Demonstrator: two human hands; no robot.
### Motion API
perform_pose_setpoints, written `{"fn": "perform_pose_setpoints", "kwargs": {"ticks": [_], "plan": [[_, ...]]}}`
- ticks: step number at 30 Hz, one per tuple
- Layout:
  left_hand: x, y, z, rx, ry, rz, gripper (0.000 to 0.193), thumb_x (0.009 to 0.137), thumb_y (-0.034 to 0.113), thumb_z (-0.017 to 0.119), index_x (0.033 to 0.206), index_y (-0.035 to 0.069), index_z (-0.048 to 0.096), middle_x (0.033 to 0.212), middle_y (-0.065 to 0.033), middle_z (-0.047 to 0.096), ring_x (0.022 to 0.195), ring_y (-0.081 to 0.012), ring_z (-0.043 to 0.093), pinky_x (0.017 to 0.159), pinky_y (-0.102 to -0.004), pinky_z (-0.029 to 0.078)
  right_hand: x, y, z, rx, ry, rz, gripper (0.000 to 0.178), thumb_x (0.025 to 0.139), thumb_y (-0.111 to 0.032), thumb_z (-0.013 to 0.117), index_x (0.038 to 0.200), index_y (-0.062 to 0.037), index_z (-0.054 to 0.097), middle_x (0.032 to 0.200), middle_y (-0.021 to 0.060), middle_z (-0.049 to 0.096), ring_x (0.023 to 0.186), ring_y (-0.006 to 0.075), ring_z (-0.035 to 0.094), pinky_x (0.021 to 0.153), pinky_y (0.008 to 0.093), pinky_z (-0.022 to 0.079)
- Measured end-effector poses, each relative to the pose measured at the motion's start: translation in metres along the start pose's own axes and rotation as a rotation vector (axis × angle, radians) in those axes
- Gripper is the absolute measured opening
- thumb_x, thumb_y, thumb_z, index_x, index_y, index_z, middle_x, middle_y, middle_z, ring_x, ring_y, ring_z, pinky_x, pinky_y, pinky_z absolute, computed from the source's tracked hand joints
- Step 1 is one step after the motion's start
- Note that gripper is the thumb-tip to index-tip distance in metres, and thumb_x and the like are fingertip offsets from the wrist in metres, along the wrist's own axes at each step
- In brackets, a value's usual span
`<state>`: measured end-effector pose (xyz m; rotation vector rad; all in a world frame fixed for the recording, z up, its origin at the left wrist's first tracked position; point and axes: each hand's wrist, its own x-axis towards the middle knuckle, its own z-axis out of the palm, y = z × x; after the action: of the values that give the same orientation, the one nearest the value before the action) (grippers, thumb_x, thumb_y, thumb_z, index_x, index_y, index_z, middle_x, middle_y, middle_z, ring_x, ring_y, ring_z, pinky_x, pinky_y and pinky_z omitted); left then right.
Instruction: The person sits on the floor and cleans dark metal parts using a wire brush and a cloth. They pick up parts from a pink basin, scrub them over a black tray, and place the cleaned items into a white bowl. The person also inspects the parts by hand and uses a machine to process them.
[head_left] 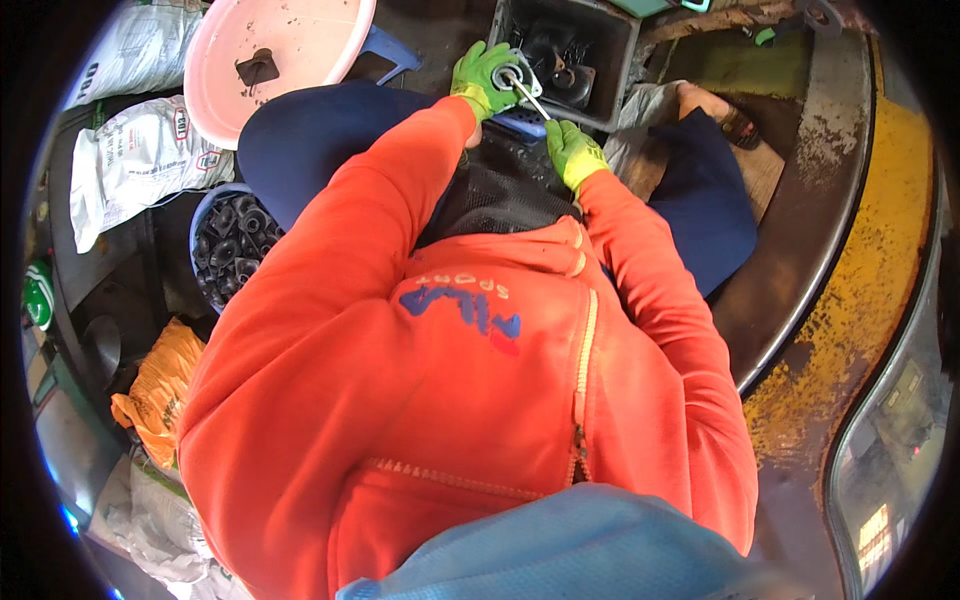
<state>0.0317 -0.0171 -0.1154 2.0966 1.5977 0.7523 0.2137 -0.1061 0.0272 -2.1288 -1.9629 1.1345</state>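
My left hand (pixel 483 80), in a green glove, grips a grey part (pixel 527 68) with a flange and a round ringed middle. My right hand (pixel 574 153), gloved in yellow-green, is closed around the lower end of a thin pale metal rod (pixel 529 100). The rod's upper end meets the round middle of the part; whether it goes inside is too small to tell. Just beyond both hands stands a dark rectangular bin (pixel 612 62) with dark wet-looking parts (pixel 570 84) in it.
A pink basin (pixel 215 75) at far left holds a dark square piece (pixel 257 68). Below it, a blue basin (pixel 195 212) is full of black moulded parts (pixel 235 245). White sacks (pixel 140 160) and an orange bag (pixel 163 385) lie left. A worn yellow metal edge (pixel 850 330) curves along the right.
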Motion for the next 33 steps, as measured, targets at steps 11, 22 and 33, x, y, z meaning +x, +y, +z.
{"fn": "perform_pose_setpoints", "kwargs": {"ticks": [11, 22, 33], "plan": [[0.001, 0.014, -0.014, -0.016, -0.056, -0.036, 0.063, 0.061, 0.047, 0.078, 0.114, 0.017, 0.061, 0.132, -0.0050, 0.053, 0.123, -0.0337, 0.045, 0.105, -0.0426, 0.036, 0.010, 0.017, 0.013, 0.208, 0.130, -0.159, 0.042, 0.097, -0.040, 0.034, 0.093, -0.0021, 0.052, 0.093, 0.0240, 0.060, 0.091, 0.0445, 0.056, 0.078, 0.0489, 0.043], [0.003, 0.006, -0.008, -0.007, -0.031, 0.020, 0.060, 0.061, 0.043, 0.078, 0.112, 0.018, 0.061, 0.129, -0.0057, 0.055, 0.112, -0.0303, 0.054, 0.105, -0.0399, 0.037, -0.002, 0.007, 0.001, 0.189, 0.204, -0.264, 0.032, 0.097, -0.033, 0.040, 0.093, -0.0050, 0.054, 0.088, 0.0227, 0.060, 0.088, 0.0443, 0.056, 0.076, 0.0489, 0.045], [0.003, 0.013, -0.014, 0.059, -0.027, 0.056, 0.065, 0.059, 0.046, 0.079, 0.115, 0.019, 0.062, 0.128, -0.0076, 0.055, 0.116, -0.0321, 0.051, 0.100, -0.0418, 0.041, 0.003, 0.013, -0.002, -0.127, 0.044, 0.005, 0.039, 0.097, -0.038, 0.037, 0.097, -0.0046, 0.056, 0.094, 0.0253, 0.061, 0.092, 0.0431, 0.058, 0.079, 0.0482, 0.045]]}}
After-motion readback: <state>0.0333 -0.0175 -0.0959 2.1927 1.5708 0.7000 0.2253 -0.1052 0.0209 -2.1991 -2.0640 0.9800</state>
